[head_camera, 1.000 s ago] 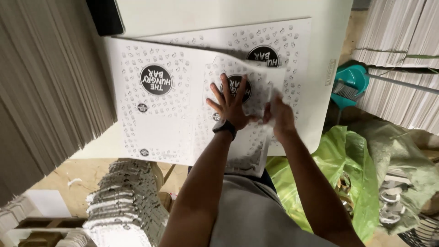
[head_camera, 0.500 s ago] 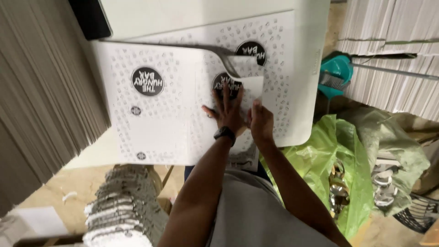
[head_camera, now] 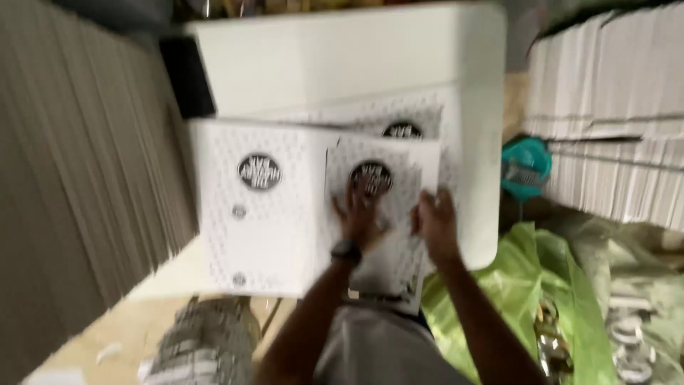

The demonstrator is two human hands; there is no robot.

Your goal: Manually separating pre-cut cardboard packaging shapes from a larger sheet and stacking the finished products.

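— Changed since half a second ago?
— Both hands drawn closer together on the folded white printed carton panel (head_camera: 381,214); view swung and blurred, table now filling more of the top.

— Left hand?
— Left hand (head_camera: 362,214) flat on the panel, palm down, fingers spread, fingertips at a round black logo (head_camera: 371,176). Dark watch (head_camera: 345,251) on that wrist.

— Right hand?
— Right hand (head_camera: 436,227) at the panel's right edge, fingers together and curled over it; too blurred to tell whether pinching the edge or only pressing.

— Where is the carton panel?
— Lying on top of a larger flat white carton sheet (head_camera: 256,214) with the same speckled print and another round black logo (head_camera: 259,172), overlapping its right part. Lower end of the panel hanging past the table edge, toward the body. Another printed sheet (head_camera: 399,117) partly showing just behind, under the panel's top edge.

— And beneath?
— White table (head_camera: 342,57), all sheets resting on its near half.

— Around it?
— Tall stack of flat grey board (head_camera: 78,178) on the left. Stacks of white flat cartons (head_camera: 613,121) on the right. Teal plastic item (head_camera: 526,167) between table and right stacks. Bright green plastic bag (head_camera: 534,285) low on the right, near the right forearm. Pile of bundled pieces (head_camera: 206,342) on the floor, lower left, blurred.
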